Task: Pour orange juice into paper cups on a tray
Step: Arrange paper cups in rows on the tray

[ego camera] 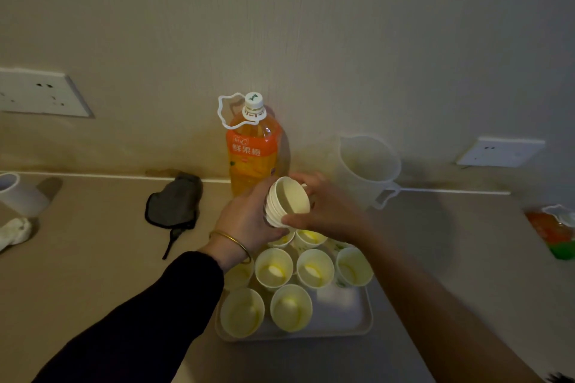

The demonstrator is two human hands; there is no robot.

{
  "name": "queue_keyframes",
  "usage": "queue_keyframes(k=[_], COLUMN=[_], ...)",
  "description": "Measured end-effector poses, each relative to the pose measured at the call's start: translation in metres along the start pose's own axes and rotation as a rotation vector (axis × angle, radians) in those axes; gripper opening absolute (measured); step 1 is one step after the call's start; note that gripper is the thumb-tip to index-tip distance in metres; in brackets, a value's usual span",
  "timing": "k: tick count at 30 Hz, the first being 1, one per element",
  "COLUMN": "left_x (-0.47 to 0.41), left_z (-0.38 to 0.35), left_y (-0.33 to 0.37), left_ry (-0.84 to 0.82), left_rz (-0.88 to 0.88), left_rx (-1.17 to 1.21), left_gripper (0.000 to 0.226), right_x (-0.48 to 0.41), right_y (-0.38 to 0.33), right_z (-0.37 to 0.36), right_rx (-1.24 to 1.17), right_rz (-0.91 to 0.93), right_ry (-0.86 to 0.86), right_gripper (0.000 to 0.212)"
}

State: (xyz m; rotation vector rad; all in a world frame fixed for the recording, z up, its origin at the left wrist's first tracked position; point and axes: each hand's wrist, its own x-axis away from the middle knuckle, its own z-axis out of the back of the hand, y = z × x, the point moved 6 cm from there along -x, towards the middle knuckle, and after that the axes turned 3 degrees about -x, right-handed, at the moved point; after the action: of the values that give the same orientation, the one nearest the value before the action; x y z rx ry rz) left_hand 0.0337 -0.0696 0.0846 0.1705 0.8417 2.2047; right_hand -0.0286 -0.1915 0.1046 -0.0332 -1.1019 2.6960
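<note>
Paper rims nest in the tilted stack of white paper cups [287, 203]; my left hand [249, 219] curls round it, my right hand [325, 211] pinches the top cup. At 6 o'clock round cups [273, 269] crowd the pale rectangular plastic tray [343, 312], some hidden beneath my hands. At 12 o'clock stands the capped orange juice bottle [253, 158]

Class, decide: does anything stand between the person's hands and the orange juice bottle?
Yes. The stack of white paper cups, gripped by the left hand and right hand, sits right before the capped orange plastic juice bottle.
</note>
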Motion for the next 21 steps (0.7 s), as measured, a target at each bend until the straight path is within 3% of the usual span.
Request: queue_keyframes(k=[8,12,14,16,18,21], left_x=[0.004,0.005,0.005,0.005,0.005,0.002], left_z=[-0.016,-0.022,-0.024,-0.026,-0.027,-0.027], left_y=[0.014,0.007,-0.001,-0.005,-0.006,-0.001], left_ry=[-0.058,-0.054,-0.037,-0.022,-0.001,0.028], left_rz=[-0.047,0.006,0.056,0.089,0.094,0.080], left_rx=[-0.026,-0.085,-0.108,-0.100,-0.059,-0.004], left_gripper=[0.084,0.079,0.076,0.077,0.077,0.078], right_x=[0.021,0.041,0.054,0.065,0.078,0.099], right_y=[0.006,0.012,0.014,0.018,0.027,0.048], right_z=[0.015,0.049,0.067,0.073,0.063,0.033], right_rx=[0.069,-0.018,0.083,0.299,0.486,0.515], right_rz=[-0.044,-0.079,-0.105,-0.169,-0.249,-0.313], right_ry=[0.010,0.221,0.309,0.221,0.008,-0.182], right_gripper=[0.084,0.073,0.077,0.080,0.076,0.075])
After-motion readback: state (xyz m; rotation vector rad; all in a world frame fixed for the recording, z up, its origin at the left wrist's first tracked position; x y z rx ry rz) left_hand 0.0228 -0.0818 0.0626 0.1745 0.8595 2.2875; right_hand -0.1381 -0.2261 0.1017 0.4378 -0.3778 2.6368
